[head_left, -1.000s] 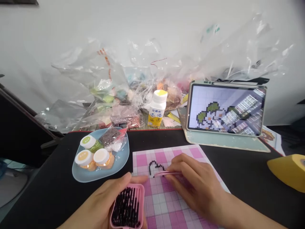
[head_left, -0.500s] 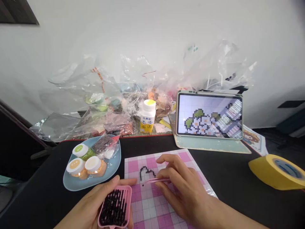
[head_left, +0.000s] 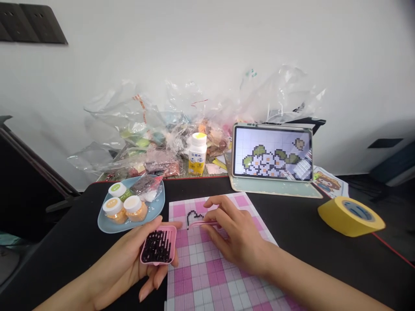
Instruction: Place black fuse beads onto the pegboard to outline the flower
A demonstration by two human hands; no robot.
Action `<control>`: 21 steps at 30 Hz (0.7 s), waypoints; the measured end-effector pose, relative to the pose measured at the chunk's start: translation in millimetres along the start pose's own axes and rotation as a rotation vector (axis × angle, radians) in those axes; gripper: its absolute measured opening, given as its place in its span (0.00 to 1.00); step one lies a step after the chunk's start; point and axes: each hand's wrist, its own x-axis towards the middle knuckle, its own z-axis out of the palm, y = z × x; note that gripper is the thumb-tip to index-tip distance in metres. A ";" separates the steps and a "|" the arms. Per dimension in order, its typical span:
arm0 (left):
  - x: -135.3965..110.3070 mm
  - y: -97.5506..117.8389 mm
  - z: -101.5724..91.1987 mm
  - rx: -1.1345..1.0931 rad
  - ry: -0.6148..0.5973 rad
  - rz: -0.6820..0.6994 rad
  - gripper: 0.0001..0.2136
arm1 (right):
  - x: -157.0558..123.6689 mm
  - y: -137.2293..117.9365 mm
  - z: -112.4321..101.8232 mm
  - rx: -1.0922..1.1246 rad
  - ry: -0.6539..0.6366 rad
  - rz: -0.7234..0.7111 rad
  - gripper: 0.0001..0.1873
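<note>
My left hand (head_left: 129, 255) holds a small pink ridged tray (head_left: 175, 244) filled with black beads (head_left: 157, 246), many lined up in its grooves. Its index finger reaches out over the edge of the pink-and-white checked pegboard (head_left: 194, 276). Pinched between the fingers of my right hand (head_left: 238, 229) is a pair of pink tweezers (head_left: 209, 223), lying low and pointing left. At their tip a black bead sits at the lower left end of a curved outline of black beads (head_left: 193, 212) on the board.
A tablet (head_left: 272, 151) behind the board displays a pixel flower pattern. On a blue plate (head_left: 105, 226) stand lidded bead jars (head_left: 135, 207) and a bag of dark beads (head_left: 144, 185). A white-and-yellow bottle (head_left: 197, 155), clear plastic bags (head_left: 142, 116) and yellow tape (head_left: 350, 216) surround the work.
The camera view has shifted, so the wall socket shows more. The tweezers' tip and bead have moved into line under the outline's left end. My left hand's lower fingers now show beneath the tray.
</note>
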 end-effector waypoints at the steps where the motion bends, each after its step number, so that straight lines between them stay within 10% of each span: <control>1: -0.1 -0.1 0.0 0.000 -0.003 0.003 0.21 | 0.1 -0.2 0.2 0.004 -0.004 -0.001 0.09; 21: 2.3 -7.3 4.7 0.102 0.003 0.160 0.18 | -0.8 4.3 6.2 0.027 0.026 -0.042 0.11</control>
